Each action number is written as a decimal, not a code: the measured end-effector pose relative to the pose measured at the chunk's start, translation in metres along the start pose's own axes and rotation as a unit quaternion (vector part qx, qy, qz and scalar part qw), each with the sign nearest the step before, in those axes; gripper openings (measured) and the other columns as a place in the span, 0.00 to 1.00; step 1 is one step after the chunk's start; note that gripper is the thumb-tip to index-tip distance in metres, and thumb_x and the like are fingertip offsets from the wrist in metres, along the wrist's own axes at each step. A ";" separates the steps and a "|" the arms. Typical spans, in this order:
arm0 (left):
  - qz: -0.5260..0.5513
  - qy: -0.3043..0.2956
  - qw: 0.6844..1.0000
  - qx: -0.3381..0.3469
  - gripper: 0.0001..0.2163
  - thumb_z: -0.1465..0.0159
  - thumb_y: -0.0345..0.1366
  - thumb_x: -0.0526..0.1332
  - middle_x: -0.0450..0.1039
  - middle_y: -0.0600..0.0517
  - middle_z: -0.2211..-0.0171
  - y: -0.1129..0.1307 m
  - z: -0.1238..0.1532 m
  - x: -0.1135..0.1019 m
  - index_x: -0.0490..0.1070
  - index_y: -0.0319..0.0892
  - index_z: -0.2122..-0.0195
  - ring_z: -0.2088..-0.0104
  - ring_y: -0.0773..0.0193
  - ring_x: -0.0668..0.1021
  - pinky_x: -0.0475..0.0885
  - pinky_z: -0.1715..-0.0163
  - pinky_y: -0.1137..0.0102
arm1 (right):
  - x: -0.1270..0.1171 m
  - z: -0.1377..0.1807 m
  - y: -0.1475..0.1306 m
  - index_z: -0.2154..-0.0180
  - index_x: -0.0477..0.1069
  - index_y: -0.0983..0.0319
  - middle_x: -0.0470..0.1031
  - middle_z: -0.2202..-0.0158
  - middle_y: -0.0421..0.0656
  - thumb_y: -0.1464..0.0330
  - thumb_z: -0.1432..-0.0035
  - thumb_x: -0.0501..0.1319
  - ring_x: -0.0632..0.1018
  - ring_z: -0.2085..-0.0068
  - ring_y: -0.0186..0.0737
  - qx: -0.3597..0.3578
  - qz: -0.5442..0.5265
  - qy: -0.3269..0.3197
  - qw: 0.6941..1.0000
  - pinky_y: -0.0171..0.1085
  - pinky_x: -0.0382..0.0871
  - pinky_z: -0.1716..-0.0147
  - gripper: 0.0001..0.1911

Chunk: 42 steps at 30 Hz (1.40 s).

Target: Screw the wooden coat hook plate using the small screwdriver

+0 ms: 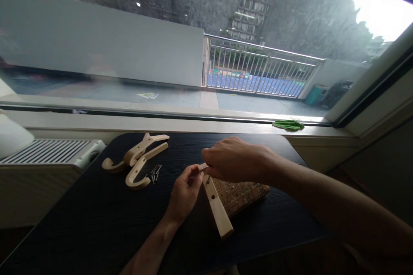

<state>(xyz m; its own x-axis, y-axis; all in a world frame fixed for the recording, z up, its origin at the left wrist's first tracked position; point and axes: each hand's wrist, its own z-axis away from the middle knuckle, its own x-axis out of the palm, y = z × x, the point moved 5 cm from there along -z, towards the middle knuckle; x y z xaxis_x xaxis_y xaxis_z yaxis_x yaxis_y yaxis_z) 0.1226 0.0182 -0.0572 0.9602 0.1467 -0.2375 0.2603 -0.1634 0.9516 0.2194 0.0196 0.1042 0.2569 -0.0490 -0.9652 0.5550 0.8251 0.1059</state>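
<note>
A pale wooden bar [217,208] with holes lies tilted on a patterned board [240,194] in the middle of the dark table [97,223]. My right hand [237,160] is closed over the bar's far end. My left hand [185,191] pinches the same end from the left, its fingers curled together. What sits between the fingertips is hidden. Two curved wooden hooks [137,159] lie to the left, with a few small screws [155,172] beside them.
A window sill runs behind the table with a green cloth [288,125] on it at the right. A white radiator grille [48,151] stands to the left of the table. Outside are a terrace and a railing.
</note>
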 end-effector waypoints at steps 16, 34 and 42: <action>-0.017 -0.011 1.000 0.006 0.12 0.43 0.40 0.54 0.73 0.52 0.63 0.000 0.001 0.000 0.69 0.44 0.59 0.65 0.64 0.75 0.69 0.64 0.70 | -0.003 0.011 0.003 0.68 0.68 0.62 0.72 0.71 0.43 0.73 0.47 0.52 0.71 0.69 0.35 -0.046 0.013 0.035 0.998 0.33 0.56 0.74 0.07; -0.015 -0.011 1.000 -0.004 0.12 0.43 0.40 0.54 0.74 0.54 0.66 0.003 0.000 0.001 0.69 0.43 0.61 0.67 0.64 0.75 0.69 0.67 0.72 | -0.003 0.007 0.001 0.69 0.68 0.65 0.72 0.74 0.45 0.69 0.44 0.52 0.72 0.72 0.36 -0.021 0.037 0.029 0.999 0.32 0.59 0.75 0.08; -0.028 -0.018 0.999 -0.009 0.12 0.43 0.41 0.54 0.73 0.54 0.66 0.001 0.001 0.000 0.69 0.44 0.60 0.67 0.64 0.75 0.68 0.67 0.73 | -0.004 0.009 0.002 0.69 0.69 0.65 0.72 0.73 0.46 0.66 0.43 0.50 0.72 0.71 0.38 0.005 0.025 0.041 0.999 0.34 0.60 0.73 0.13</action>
<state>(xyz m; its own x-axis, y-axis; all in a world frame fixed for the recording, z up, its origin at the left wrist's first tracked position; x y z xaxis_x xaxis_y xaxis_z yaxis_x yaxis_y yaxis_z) 0.1232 0.0176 -0.0564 0.9474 0.1200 -0.2967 0.3119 -0.1391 0.9399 0.2264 0.0161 0.1106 0.2199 0.0393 -0.9747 0.5502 0.8201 0.1572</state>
